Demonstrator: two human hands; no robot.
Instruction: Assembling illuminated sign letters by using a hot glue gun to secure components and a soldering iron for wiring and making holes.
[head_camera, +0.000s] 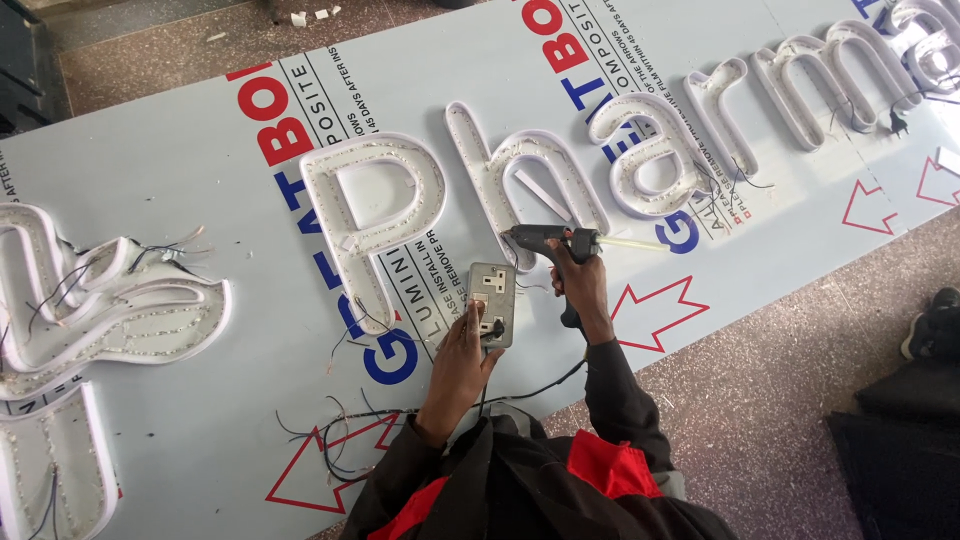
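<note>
Your left hand (462, 352) covers the lower socket of the grey socket box (492, 303), so you cannot tell what is plugged there. The last white channel letters (925, 40) run off the top right edge. The curved sign piece (70, 300) is cut by the left edge. The loose wires' (330, 440) ends are too fine to trace.
</note>
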